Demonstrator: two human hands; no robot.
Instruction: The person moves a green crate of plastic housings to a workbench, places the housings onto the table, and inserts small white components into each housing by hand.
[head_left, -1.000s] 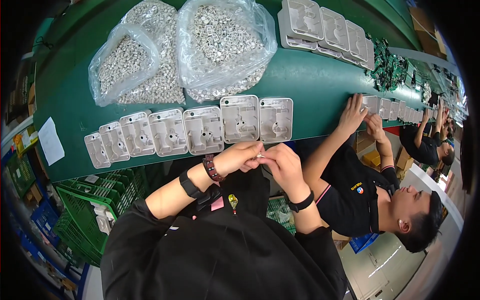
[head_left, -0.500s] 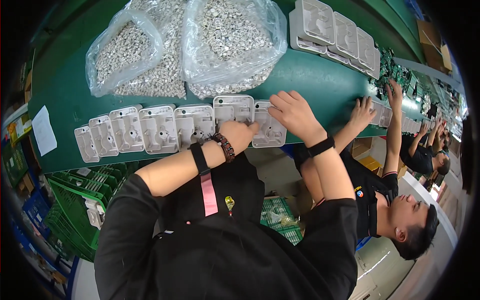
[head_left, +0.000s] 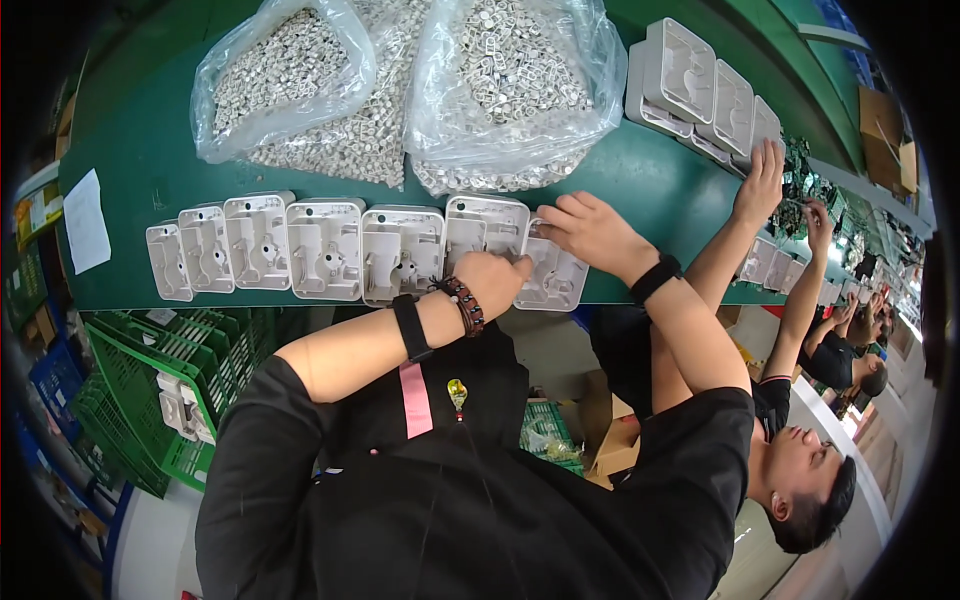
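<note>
A row of several light grey plastic housings runs along the near table edge, open side up. My left hand (head_left: 492, 278) is closed over the lower part of a housing (head_left: 487, 212) near the row's right end; its fingertips are hidden. At the far right of the row is another housing (head_left: 553, 278). My right hand (head_left: 598, 232) is at that one's upper edge, fingers bent together, and whatever they hold is too small or hidden to make out. Beyond the row lie two clear plastic bags, a left bag (head_left: 290, 85) and a right bag (head_left: 515, 85), full of small whitish plastic parts.
Stacked housings (head_left: 688, 75) stand at the back right, beside a heap of green circuit boards (head_left: 800, 190). A co-worker's hand (head_left: 762, 185) reaches to that stack. A paper sheet (head_left: 87, 222) lies at the table's left; green crates (head_left: 165, 390) stand below.
My right hand has come down to the upper edge of the last housing. My left hand stays at its housing. The co-worker's hand has moved from the table to the stacked housings. The view has shifted slightly.
</note>
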